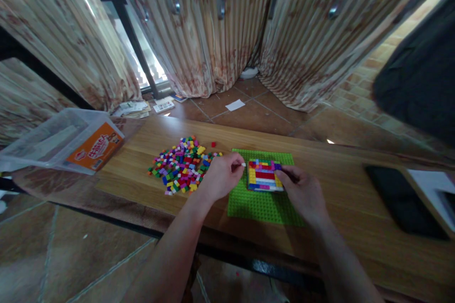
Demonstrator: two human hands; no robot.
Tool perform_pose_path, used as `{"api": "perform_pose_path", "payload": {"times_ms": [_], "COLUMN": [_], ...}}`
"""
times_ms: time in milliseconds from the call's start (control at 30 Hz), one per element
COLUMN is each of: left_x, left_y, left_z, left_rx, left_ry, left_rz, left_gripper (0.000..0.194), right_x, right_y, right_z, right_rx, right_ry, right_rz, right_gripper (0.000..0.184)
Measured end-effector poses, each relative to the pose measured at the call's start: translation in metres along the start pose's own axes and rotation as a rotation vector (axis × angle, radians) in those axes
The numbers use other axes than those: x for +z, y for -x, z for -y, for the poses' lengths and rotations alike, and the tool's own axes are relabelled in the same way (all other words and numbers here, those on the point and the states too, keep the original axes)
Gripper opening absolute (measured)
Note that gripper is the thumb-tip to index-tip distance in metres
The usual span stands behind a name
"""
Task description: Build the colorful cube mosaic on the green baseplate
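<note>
Head view shows the left hand pinching a small white piece between its fingers; the right hand holds with its fingers the right edge of the colourful brick block, over the green baseplate.

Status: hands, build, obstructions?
Left hand pinching small white piece. Right hand at right edge of brick build. Build over green baseplate. No obstruction visible between left hand and build.

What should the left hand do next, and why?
Probably bring the white piece over to the build: the left hand pinches that piece just left of it, and the right hand is at the build's right edge.
</note>
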State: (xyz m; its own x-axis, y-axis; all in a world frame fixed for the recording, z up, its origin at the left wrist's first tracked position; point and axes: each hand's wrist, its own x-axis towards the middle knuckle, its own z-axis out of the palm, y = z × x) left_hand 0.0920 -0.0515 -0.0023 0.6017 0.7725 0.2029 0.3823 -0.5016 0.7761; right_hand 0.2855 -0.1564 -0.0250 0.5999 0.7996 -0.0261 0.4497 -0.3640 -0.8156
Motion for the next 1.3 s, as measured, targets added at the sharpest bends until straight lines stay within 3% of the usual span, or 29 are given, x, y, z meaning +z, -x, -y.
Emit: {"api": "perform_pose_path", "payload": {"times_ms": [133, 367, 500, 667, 900, 1067, 1300], "left_x": [0.004, 0.007, 0.007, -0.013, -0.053, -0.06, -0.06], "left_y": [0.0, -0.002, -0.002, -0.001, 0.003, 0.006, 0.014], "left_z": [-0.001, 0.001, 0.004, 0.018, 0.034, 0.036, 0.029], "left_rx": [-0.014, -0.027, -0.017, -0.025, -0.165, -0.193, -0.212], "left_ry": [-0.038, -0.036, -0.044, -0.088, -0.249, -0.225, -0.359], "left_rz": [0.038, 0.035, 0.016, 0.01, 0.076, 0.118, 0.324], "left_gripper": [0.01, 0.01, 0.011, 0.01, 0.01, 0.015, 0.012], "right_x": [-0.001, 0.001, 0.0, -0.002, -0.003, -0.004, -0.003], "right_y": [0.0, -0.001, -0.001, 0.0, 0.0, 0.0, 0.0], "right_z": [0.0, -0.006, -0.007, -0.005, -0.004, -0.002, 0.001], "right_rx": [-0.004, 0.044, 0.029, 0.01, -0.006, 0.001, -0.008], "right_ry": [-0.005, -0.205, -0.152, -0.072, -0.003, 0.025, 0.044], "right_rz": [-0.004, 0.075, 0.074, 0.075, 0.068, 0.063, 0.063], "right_gripper": [0.046, 0.045, 0.045, 0.045, 0.049, 0.049, 0.048]}}
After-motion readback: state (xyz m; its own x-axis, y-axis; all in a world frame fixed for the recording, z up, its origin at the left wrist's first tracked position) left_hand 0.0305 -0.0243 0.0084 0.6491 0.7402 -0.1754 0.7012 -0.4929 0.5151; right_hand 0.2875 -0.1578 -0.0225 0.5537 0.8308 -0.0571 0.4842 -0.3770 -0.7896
